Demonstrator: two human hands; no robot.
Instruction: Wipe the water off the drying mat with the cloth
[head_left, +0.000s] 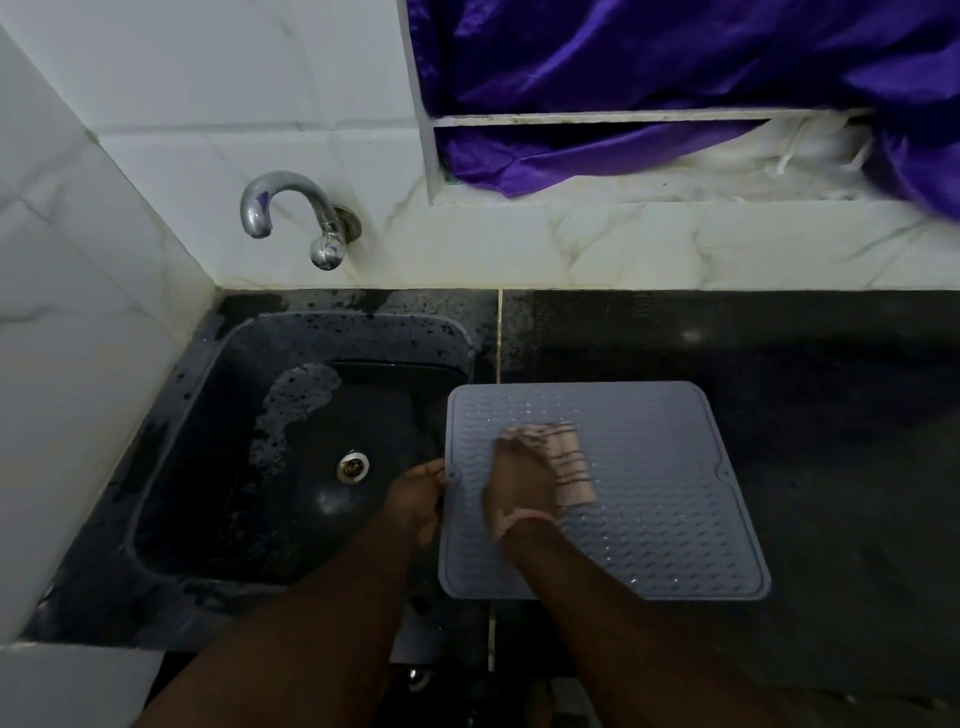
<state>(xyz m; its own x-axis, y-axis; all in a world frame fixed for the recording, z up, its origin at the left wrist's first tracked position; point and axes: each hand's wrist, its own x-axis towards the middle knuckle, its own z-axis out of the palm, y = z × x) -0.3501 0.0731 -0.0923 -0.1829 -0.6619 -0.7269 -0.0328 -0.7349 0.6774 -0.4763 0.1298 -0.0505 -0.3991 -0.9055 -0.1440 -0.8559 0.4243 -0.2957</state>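
Note:
A grey ribbed drying mat (654, 499) lies flat on the dark counter, its left edge reaching over the sink. Small water drops glint on its upper left and lower parts. A pale striped cloth (569, 462) lies on the mat's left-middle area, blurred. My right hand (519, 483) presses on the cloth with fingers laid over it. My left hand (421, 493) pinches the mat's left edge, at the small tab there.
A dark sink (218, 441) with a drain (353, 466) and some foam sits left of the mat. A chrome tap (291, 213) juts from the white tiled wall. Purple fabric (675, 78) hangs over a window ledge behind. Dark counter (841, 415) extends right.

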